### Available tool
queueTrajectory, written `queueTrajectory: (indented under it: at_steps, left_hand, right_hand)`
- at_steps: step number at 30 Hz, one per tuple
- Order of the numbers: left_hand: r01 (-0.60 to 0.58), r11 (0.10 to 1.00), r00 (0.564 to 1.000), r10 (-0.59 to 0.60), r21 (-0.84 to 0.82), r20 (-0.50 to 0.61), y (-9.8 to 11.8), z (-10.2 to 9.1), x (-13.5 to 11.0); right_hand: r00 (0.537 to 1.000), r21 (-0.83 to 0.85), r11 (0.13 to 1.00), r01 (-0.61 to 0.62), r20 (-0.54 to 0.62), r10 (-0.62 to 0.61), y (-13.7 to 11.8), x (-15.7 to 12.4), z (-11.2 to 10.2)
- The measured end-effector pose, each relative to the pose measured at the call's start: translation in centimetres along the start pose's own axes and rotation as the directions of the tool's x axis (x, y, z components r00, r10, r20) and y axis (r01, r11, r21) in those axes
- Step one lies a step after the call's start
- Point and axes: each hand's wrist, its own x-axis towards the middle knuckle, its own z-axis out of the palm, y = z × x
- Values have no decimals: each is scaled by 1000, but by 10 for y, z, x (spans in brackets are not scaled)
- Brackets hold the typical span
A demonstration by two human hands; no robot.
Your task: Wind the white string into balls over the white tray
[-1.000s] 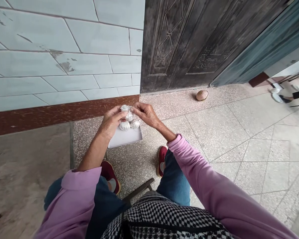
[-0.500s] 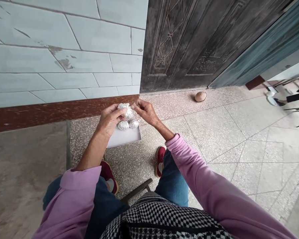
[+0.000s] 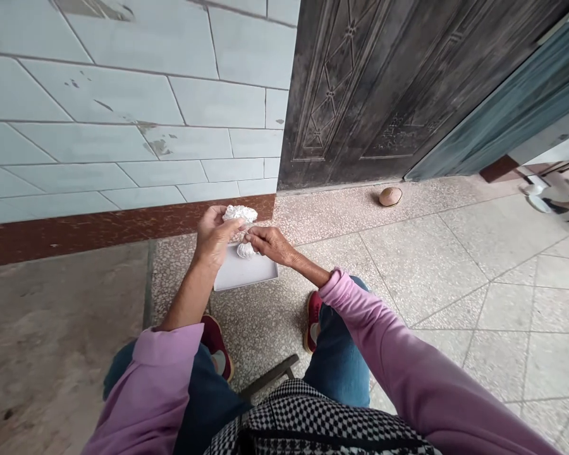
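Note:
My left hand (image 3: pixel 214 235) is closed around a crumpled silvery-white ball (image 3: pixel 239 213), held up at its fingertips. My right hand (image 3: pixel 271 243) is lower, its fingers pinched together beside another silvery ball (image 3: pixel 244 250) that lies in a shallow white box (image 3: pixel 246 273) on the floor. Whether the pinch grips that ball or a thin thread I cannot make out. The box sits just ahead of my red shoes (image 3: pixel 312 311).
A tiled wall (image 3: pixel 123 126) with a dark red skirting stands ahead, and a dark carved door (image 3: pixel 360 88) to its right. A small round brown object (image 3: pixel 390 196) lies by the door. Another person's feet (image 3: pixel 545 201) show at the far right. A checkered bag (image 3: pixel 313 423) rests on my lap.
My right hand has dropped from the top of the held ball down to the box. The view has shifted slightly. My left hand still holds its ball up.

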Motion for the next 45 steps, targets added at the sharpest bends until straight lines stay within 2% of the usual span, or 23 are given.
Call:
queueTrajectory:
  at_steps: [3,6,10,15,20,24,29,37,42,45]
  left_hand:
    - [-54,982,998,61,181,-31,-3,-9,6]
    - [-8,967,998,-8,254,62,-3,-13,4]
    - [68,978,966,-114,197,233,3,-7,-5]
    - [115,987,926,-147,109,347,6,-1,-12]
    - [143,988,932,-156,62,327,2,-1,-11]
    - [194,981,941,-191,16,279,2,-1,-13]
    - [201,980,947,-190,-14,259,5,0,-15]
    - [138,989,951,-116,-57,285,0,5,-13]
    - [84,994,950,-60,-64,305,0,4,-12]
    - [64,994,964,-39,-89,264,0,5,-10]
  right_hand:
    - [999,-15,999,41,-9,-41,-7,-2,-8]
    - [990,-15,998,58,-126,-59,-10,1,-27]
    - [971,10,999,39,-237,-36,-6,6,-46]
    - [967,67,998,-2,-254,19,-2,7,-49]
    - [965,92,994,-64,-249,86,-5,9,-46]
    - [965,87,994,-60,-250,80,-8,11,-43]
    - [967,47,998,-51,-249,62,-8,9,-42]
    - [963,210,973,-96,-228,144,-8,11,-40]
    - [975,270,961,-63,-191,117,4,15,-35]
    - [987,227,972,-54,-138,87,13,17,-29]
